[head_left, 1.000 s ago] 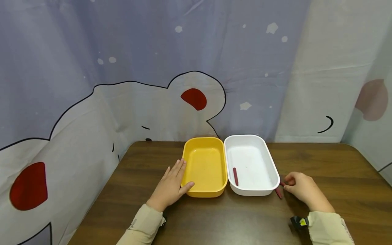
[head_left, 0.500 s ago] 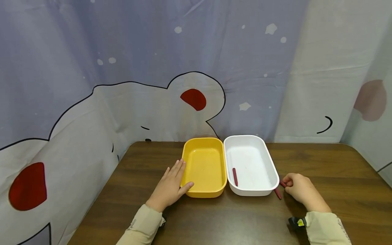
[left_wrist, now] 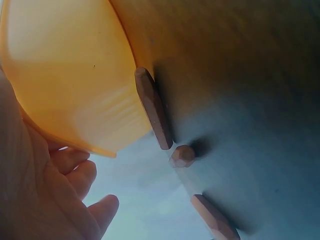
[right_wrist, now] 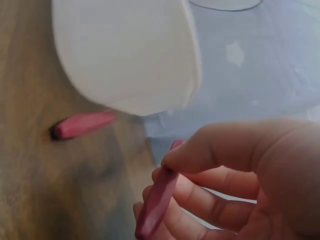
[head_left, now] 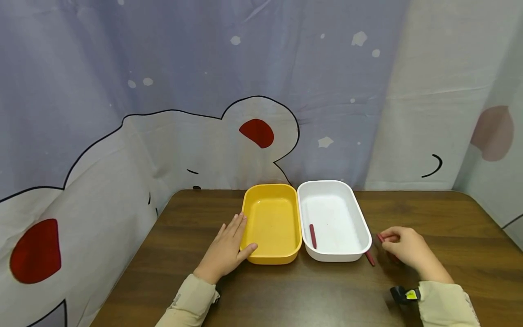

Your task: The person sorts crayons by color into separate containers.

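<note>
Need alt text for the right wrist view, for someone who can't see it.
The right hand pinches a red stick between thumb and fingers, just above the brown table. Behind it the white tray sits on the table, with a second red stick lying at its near edge.

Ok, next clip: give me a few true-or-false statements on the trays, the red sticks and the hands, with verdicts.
1. The right hand pinches a red stick. True.
2. The white tray holds no stick. False: one red stick lies inside it, near its left wall.
3. The left hand rests against the yellow tray, thumb on its near corner. True.
4. The yellow tray stands right of the white one. False: it stands on the left, with the two side by side.
5. Another red stick lies on the table by the white tray's near right corner. True.
</note>
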`<state>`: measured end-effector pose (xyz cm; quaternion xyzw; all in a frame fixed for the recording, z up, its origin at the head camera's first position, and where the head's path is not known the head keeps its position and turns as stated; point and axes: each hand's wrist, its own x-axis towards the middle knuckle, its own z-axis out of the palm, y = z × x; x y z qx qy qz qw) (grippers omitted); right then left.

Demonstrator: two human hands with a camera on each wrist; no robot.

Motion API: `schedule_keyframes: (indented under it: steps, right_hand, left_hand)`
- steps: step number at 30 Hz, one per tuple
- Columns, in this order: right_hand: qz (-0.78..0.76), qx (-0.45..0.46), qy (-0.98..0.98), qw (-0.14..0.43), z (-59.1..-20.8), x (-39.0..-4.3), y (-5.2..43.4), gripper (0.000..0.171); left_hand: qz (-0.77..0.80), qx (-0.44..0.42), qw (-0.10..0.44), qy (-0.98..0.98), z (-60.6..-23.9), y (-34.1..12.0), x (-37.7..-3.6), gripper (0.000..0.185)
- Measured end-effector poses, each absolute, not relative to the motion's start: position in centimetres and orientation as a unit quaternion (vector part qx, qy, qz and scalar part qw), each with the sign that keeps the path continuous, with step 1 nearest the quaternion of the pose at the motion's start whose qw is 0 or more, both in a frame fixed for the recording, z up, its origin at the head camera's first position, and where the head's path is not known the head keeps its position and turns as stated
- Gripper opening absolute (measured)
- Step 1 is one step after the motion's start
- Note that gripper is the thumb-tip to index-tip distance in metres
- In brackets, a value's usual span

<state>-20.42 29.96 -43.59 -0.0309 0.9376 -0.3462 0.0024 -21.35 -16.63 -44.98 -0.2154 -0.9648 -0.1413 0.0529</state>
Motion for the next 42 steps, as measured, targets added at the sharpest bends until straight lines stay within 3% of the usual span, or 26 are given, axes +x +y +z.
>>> schedule_keyframes:
  steps: [15, 22, 28, 37, 42]
  right_hand:
    - [-0.579, 0.02, 0.815, 0.027, -42.0, -19.7, 29.3, 0.043]
    - [-0.701, -0.023, 0.712, 0.027, -41.6, -19.8, 28.9, 0.016]
    - [-0.757, -0.06, 0.65, 0.021, -41.5, -19.8, 27.7, 0.028]
    - [-0.735, -0.04, 0.677, 0.02, -41.1, -19.8, 24.4, 0.016]
    - [-0.679, -0.037, 0.732, 0.039, -40.6, -21.2, 22.1, 0.041]
  left_hand:
    - [-0.14, -0.218, 0.062, -0.964, -45.1, -16.9, -21.4, 0.084]
    - [-0.142, -0.217, 0.068, -0.963, -45.1, -16.8, -21.5, 0.084]
    - [-0.141, -0.217, 0.064, -0.964, -45.0, -16.7, -21.6, 0.084]
    - [-0.14, -0.221, 0.065, -0.963, -45.3, -16.5, -21.7, 0.084]
    - [-0.142, -0.217, 0.063, -0.964, -45.4, -16.6, -21.6, 0.084]
